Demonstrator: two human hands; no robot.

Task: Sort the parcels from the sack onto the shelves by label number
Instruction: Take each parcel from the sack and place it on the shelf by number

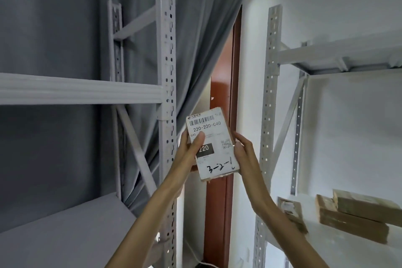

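Between two shelf racks (166,93), both hands' grip holds a labelled parcel (212,144); boxes (352,213) rest rightward.

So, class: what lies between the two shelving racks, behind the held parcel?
Head view: a grey curtain and a reddish-brown door frame.

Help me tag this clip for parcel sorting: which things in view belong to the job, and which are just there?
Job:
- labelled parcel, held up by left hand and right hand
- left shelf
- right shelf
- brown parcels already on the right shelf

Just there:
- grey curtain
- brown door frame
- white cable on the floor
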